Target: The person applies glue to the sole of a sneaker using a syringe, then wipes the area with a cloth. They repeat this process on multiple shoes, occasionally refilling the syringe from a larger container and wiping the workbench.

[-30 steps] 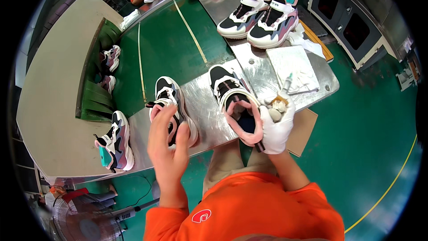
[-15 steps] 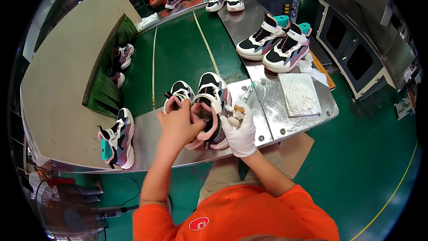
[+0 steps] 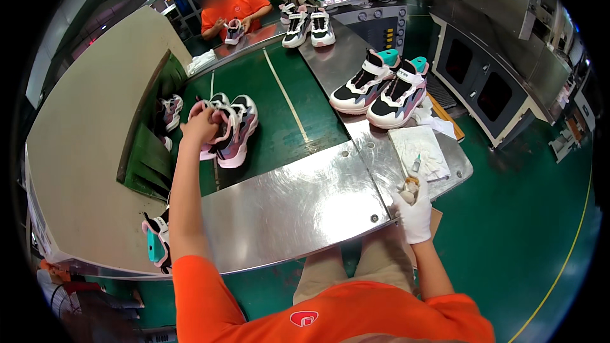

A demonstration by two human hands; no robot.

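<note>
Left hand [image 3: 200,126] on the green belt [image 3: 286,127], fingers clamped over the pink-lined sneaker pair [image 3: 230,128]. Gloved right hand [image 3: 413,206] at the counter [image 3: 298,200] edge, fingers closed on what looks like a small brush [image 3: 410,184].

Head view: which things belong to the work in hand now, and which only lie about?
In hand:
left hand on pair of shoes on green belt
gloved right hand with small brush

Lying about:
teal-heeled pair
white cloth
shoe at table edge
</note>
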